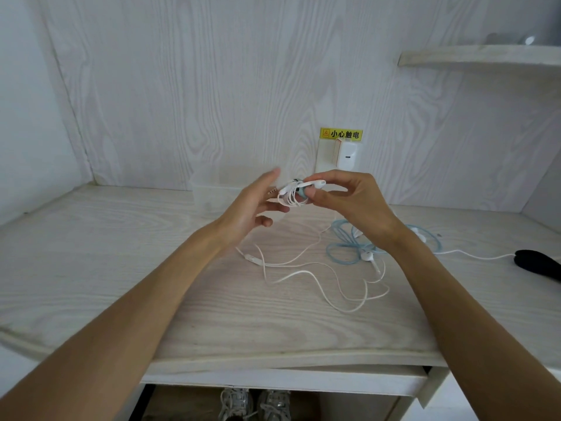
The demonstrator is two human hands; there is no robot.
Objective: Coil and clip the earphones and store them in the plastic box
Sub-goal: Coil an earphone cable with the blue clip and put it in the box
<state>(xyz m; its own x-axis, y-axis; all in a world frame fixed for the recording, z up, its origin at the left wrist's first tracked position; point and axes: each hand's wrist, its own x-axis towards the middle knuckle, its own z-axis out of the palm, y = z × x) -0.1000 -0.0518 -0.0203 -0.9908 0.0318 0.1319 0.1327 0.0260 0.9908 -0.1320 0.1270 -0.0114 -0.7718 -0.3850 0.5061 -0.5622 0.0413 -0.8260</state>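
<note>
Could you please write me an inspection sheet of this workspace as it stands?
Surface: pale wood-grain desk.
Job's things: coiled white earphones with teal clip; translucent plastic box at the wall.
Clutter: black object at right edge.
Hands: right hand pinches the coil; left hand open beside it.
Cables: loose white earphones and light blue cable on desk.
Surroundings: charger under yellow warning label; shelf.

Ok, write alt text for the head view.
The right hand pinches a coiled white earphone bundle above the desk; the open left hand is beside it, with the plastic box behind.
</note>
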